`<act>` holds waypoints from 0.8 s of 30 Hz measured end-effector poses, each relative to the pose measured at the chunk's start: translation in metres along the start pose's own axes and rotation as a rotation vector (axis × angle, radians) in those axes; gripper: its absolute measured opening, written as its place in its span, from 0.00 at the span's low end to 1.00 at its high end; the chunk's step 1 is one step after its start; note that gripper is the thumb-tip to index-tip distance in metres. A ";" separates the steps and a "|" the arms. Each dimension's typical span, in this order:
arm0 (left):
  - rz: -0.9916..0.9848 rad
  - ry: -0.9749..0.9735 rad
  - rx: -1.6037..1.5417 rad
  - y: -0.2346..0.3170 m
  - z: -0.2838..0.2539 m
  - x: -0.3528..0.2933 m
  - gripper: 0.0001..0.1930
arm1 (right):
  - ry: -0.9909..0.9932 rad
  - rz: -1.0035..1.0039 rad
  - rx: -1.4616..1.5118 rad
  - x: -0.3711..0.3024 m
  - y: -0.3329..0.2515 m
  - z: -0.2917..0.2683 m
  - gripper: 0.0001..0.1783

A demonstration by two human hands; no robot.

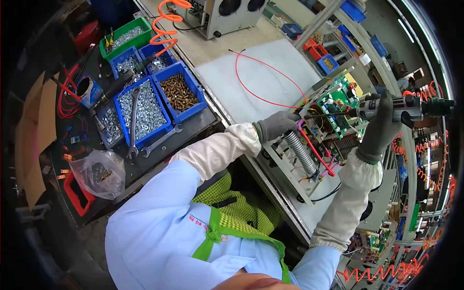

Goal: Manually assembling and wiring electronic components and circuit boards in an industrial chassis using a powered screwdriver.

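My right hand, in a grey glove, is wrapped round a silver power screwdriver held level. Its long thin bit points left, its tip by the near corner of an open electronic unit. My left hand, also gloved in grey, is at that corner with fingers bent together near the bit's tip; what they hold, if anything, is hidden. Inside the unit are a green circuit board, a ribbed grey coil and a thick red cable. A thin red wire loops out across the white sheet.
On the left, a dark side table carries blue bins of brass screws and silver washers, wrenches, a green bin and a plastic bag. An orange coiled hose hangs above. Another metal unit stands at the back.
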State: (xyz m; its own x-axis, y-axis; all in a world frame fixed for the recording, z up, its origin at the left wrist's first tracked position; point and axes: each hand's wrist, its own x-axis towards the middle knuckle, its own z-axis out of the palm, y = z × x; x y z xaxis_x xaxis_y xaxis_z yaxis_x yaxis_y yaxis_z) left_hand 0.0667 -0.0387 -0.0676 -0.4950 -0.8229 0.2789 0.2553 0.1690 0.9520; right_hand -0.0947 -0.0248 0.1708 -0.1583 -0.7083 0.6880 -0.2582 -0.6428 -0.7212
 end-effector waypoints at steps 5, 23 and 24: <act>-0.107 0.039 -0.153 0.001 0.000 0.001 0.14 | 0.046 -0.019 -0.027 -0.001 -0.001 -0.002 0.14; 0.152 -0.115 0.049 -0.016 -0.018 0.010 0.10 | 0.010 -0.387 -0.009 -0.012 -0.038 0.010 0.19; 0.417 -0.141 0.354 -0.018 -0.021 0.009 0.12 | -0.037 -0.405 0.173 -0.008 -0.050 0.006 0.19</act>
State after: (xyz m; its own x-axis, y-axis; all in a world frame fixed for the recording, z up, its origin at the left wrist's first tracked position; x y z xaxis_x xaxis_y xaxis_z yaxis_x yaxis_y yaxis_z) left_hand 0.0752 -0.0602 -0.0849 -0.5244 -0.5714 0.6313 0.1709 0.6557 0.7354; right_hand -0.0749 0.0110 0.2005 -0.0422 -0.3969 0.9169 -0.1289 -0.9079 -0.3990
